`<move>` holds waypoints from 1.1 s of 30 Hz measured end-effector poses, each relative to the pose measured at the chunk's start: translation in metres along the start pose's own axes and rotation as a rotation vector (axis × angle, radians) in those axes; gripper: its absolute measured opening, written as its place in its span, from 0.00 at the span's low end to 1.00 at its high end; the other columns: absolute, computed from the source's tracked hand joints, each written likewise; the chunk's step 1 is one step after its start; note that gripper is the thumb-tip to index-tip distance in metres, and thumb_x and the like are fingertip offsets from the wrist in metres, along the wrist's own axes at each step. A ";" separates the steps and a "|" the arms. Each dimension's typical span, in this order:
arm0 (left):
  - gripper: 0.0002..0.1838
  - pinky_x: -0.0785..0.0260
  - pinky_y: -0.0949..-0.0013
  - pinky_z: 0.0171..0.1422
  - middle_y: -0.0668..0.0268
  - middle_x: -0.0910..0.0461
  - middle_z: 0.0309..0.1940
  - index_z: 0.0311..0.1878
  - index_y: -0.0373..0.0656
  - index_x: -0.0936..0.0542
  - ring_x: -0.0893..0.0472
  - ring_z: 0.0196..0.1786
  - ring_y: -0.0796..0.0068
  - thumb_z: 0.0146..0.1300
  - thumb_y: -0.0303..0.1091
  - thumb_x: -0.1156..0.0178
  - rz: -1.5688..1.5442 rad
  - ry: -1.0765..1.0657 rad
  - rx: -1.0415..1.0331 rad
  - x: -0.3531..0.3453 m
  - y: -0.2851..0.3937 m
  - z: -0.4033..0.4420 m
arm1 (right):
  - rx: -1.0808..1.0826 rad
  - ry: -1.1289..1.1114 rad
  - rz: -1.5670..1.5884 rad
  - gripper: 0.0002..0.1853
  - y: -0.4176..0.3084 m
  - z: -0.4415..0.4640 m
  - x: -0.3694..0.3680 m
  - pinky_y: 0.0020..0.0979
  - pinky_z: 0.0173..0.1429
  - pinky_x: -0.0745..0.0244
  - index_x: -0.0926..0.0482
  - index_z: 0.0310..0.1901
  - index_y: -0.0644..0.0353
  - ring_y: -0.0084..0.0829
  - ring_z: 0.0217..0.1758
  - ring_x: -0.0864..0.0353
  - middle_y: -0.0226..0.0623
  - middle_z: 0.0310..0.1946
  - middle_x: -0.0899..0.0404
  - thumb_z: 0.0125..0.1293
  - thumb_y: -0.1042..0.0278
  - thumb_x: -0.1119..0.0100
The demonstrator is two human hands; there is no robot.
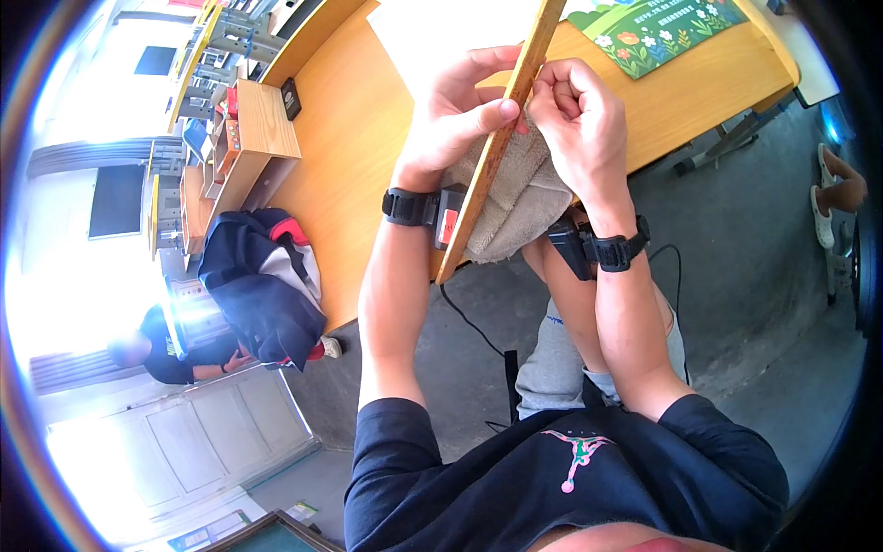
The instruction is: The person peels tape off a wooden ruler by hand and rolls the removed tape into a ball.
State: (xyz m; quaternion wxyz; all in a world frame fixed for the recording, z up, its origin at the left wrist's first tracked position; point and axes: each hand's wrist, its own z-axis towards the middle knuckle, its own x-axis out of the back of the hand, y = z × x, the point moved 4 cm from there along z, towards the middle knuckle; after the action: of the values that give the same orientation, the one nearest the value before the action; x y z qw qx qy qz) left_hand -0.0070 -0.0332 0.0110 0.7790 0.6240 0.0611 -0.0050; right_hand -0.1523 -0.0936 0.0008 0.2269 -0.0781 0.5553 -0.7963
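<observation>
A long, narrow wooden strip (494, 152), perhaps a ruler, slants up in front of me. My left hand (460, 110) grips it, thumb on the near side and other fingers partly hidden behind. Against the strip's right edge, my right hand (581, 124) is closed in a pinch; what lies between its fingertips is too small to tell. Just below both hands is a folded grey-brown towel (524, 198), partly covered by the strip and bulging past the table's edge. Black straps with small boxes circle both wrists.
A wooden table (345, 138) carries a white sheet (414, 37) and a green flowered booklet (648, 41). Dark clothing (262, 276) hangs at its left corner, near a wooden box shelf (267, 120). Another person (170, 350) is at far left. A cable (474, 322) hangs below.
</observation>
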 end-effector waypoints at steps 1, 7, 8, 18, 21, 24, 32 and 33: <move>0.31 0.19 0.65 0.46 0.55 0.25 0.61 0.66 0.29 0.30 0.16 0.45 0.66 0.62 0.27 0.31 0.000 0.000 -0.001 0.000 0.000 0.000 | 0.017 -0.007 -0.006 0.02 -0.002 0.000 0.000 0.22 0.26 0.27 0.23 0.36 0.68 0.13 0.21 0.28 0.23 0.16 0.34 0.65 0.81 0.39; 0.31 0.19 0.65 0.46 0.55 0.25 0.61 0.65 0.29 0.30 0.16 0.45 0.65 0.62 0.28 0.30 -0.003 -0.005 0.002 0.000 0.000 0.000 | 0.027 -0.030 0.000 0.03 -0.003 0.000 0.001 0.22 0.27 0.26 0.23 0.36 0.68 0.13 0.21 0.27 0.24 0.17 0.34 0.64 0.81 0.39; 0.30 0.19 0.65 0.46 0.55 0.25 0.61 0.65 0.29 0.29 0.16 0.45 0.65 0.62 0.28 0.30 -0.008 0.001 -0.003 0.000 0.000 0.000 | 0.027 -0.030 0.000 0.03 -0.003 0.000 0.001 0.22 0.27 0.26 0.23 0.36 0.68 0.13 0.21 0.27 0.24 0.17 0.34 0.64 0.81 0.39; 0.29 0.20 0.66 0.45 0.55 0.25 0.60 0.64 0.30 0.29 0.16 0.44 0.66 0.61 0.28 0.30 0.005 0.017 0.006 0.000 0.002 -0.001 | 0.039 -0.061 -0.019 0.03 -0.003 0.000 0.001 0.22 0.28 0.25 0.23 0.37 0.68 0.15 0.23 0.23 0.26 0.17 0.29 0.65 0.81 0.38; 0.29 0.19 0.65 0.45 0.55 0.25 0.60 0.64 0.30 0.29 0.16 0.44 0.66 0.61 0.27 0.30 -0.004 0.020 0.006 -0.001 0.003 -0.001 | 0.043 -0.068 -0.013 0.03 -0.004 0.000 0.001 0.22 0.28 0.24 0.23 0.37 0.68 0.16 0.24 0.21 0.27 0.17 0.28 0.65 0.81 0.38; 0.29 0.19 0.65 0.45 0.55 0.26 0.61 0.64 0.30 0.29 0.16 0.44 0.65 0.61 0.27 0.31 0.009 0.013 -0.010 0.000 0.003 0.000 | 0.045 -0.080 0.001 0.03 -0.003 0.000 0.001 0.22 0.29 0.24 0.23 0.37 0.68 0.16 0.24 0.21 0.27 0.17 0.27 0.65 0.82 0.38; 0.29 0.19 0.65 0.45 0.54 0.25 0.60 0.65 0.30 0.29 0.16 0.44 0.65 0.62 0.26 0.31 -0.015 0.011 -0.021 -0.001 0.003 -0.001 | 0.036 -0.093 0.039 0.03 0.001 0.000 0.000 0.22 0.29 0.24 0.23 0.36 0.68 0.15 0.23 0.23 0.26 0.17 0.29 0.65 0.81 0.38; 0.29 0.19 0.65 0.45 0.54 0.25 0.59 0.65 0.30 0.30 0.16 0.44 0.65 0.62 0.26 0.31 -0.016 0.010 -0.014 -0.001 0.003 -0.001 | 0.044 -0.091 0.023 0.03 0.004 0.000 0.000 0.22 0.28 0.24 0.23 0.36 0.68 0.15 0.23 0.23 0.26 0.17 0.29 0.64 0.81 0.38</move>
State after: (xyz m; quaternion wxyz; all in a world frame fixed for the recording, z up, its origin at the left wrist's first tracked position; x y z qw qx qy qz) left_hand -0.0082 -0.0320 0.0143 0.7830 0.6180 0.0700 -0.0075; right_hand -0.1518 -0.0946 -0.0029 0.2628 -0.1028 0.5276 -0.8013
